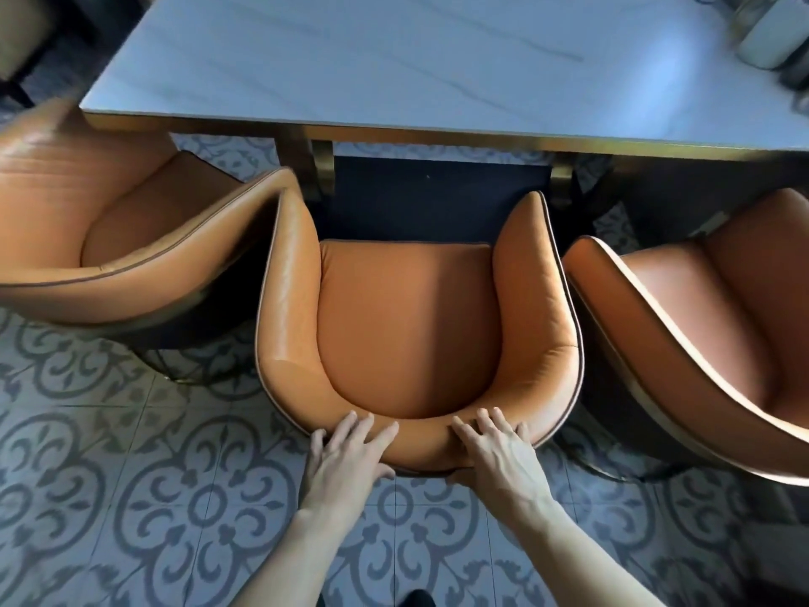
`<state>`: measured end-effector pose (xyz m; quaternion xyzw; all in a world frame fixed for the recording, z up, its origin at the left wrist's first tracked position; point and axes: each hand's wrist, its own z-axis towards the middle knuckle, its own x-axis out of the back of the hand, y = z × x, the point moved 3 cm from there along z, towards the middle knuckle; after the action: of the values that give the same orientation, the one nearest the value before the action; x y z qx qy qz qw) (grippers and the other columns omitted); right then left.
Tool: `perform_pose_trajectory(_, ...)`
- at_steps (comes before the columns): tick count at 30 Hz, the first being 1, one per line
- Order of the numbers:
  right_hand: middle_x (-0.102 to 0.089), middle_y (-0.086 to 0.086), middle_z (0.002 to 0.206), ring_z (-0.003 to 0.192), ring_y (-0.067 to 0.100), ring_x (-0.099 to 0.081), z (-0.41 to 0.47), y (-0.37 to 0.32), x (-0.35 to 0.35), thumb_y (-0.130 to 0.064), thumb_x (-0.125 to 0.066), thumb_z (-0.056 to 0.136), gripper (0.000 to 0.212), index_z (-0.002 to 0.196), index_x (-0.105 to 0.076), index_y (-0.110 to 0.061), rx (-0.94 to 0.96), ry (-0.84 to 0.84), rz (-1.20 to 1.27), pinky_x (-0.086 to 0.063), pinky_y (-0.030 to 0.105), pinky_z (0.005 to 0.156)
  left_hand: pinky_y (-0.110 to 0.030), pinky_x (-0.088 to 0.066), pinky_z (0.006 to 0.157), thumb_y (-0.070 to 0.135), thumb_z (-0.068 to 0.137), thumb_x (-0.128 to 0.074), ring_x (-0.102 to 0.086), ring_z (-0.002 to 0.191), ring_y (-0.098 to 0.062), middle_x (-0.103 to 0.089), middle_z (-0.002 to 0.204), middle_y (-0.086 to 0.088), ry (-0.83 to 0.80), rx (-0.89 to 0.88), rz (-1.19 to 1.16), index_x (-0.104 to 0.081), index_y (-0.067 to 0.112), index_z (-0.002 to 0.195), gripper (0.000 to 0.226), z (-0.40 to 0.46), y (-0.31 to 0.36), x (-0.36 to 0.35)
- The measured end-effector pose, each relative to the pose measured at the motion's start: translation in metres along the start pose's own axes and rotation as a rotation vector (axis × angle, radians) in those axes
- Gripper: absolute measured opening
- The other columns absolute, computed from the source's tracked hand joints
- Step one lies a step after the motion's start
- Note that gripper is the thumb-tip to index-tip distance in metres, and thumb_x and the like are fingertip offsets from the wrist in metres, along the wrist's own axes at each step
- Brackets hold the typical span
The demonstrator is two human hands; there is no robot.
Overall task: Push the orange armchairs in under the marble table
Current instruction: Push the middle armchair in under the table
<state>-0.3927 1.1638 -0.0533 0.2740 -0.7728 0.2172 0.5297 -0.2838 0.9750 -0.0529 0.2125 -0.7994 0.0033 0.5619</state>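
Observation:
Three orange leather armchairs face a white marble table (394,59) with a brass edge. The middle armchair (407,326) stands right below me, its seat front just short of the table's near edge. My left hand (346,453) and my right hand (499,453) both rest on the top of its curved backrest, fingers over the rim and thumbs behind. The left armchair (114,238) is turned at an angle, its arm touching the middle chair. The right armchair (709,317) also stands angled, close beside the middle one.
Brass table legs (306,164) and a dark panel stand under the table ahead of the middle chair. A pale jar (770,32) sits at the table's far right. The floor is patterned grey tile (175,497). Another chair (22,41) is at the top left.

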Motion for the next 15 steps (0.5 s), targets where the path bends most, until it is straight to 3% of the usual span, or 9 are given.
perform_pose_trajectory(3,-0.065,0.014,0.115,0.112,0.039,-0.060,0.002,0.000,0.000,-0.055,-0.093,0.062,0.085,0.132,-0.063,-0.019,0.006,0.011,0.007,-0.052,0.060,0.080,-0.058,-0.042,0.098,0.046,0.080,-0.075,-0.043,0.137,-0.028,-0.056,0.142,-0.004,-0.008,-0.006,0.009,-0.051,0.039,0.137,0.062,0.004,-0.004,-0.001)
perform_pose_trajectory(10,-0.067,0.011,0.116,0.115,0.036,-0.059,0.034,-0.005,0.007,-0.055,-0.091,0.063,0.081,0.133,-0.065,-0.023,-0.030,0.018,0.043,-0.051,0.058,0.081,-0.054,-0.026,0.114,0.043,0.090,-0.064,-0.025,0.146,-0.024,-0.039,0.155,0.000,0.033,-0.020,-0.013,-0.038,0.040,0.146,0.061,0.034,-0.015,0.024)
perform_pose_trajectory(15,-0.070,0.010,0.104,0.103,0.038,-0.066,0.062,0.006,0.017,-0.052,-0.099,0.047,0.084,0.121,-0.074,-0.022,-0.054,0.040,0.079,-0.054,0.055,0.068,-0.049,-0.019,0.117,0.047,0.093,-0.058,-0.015,0.148,-0.019,-0.030,0.159,0.006,0.032,-0.029,-0.024,-0.031,0.044,0.148,0.061,0.062,-0.013,0.045)
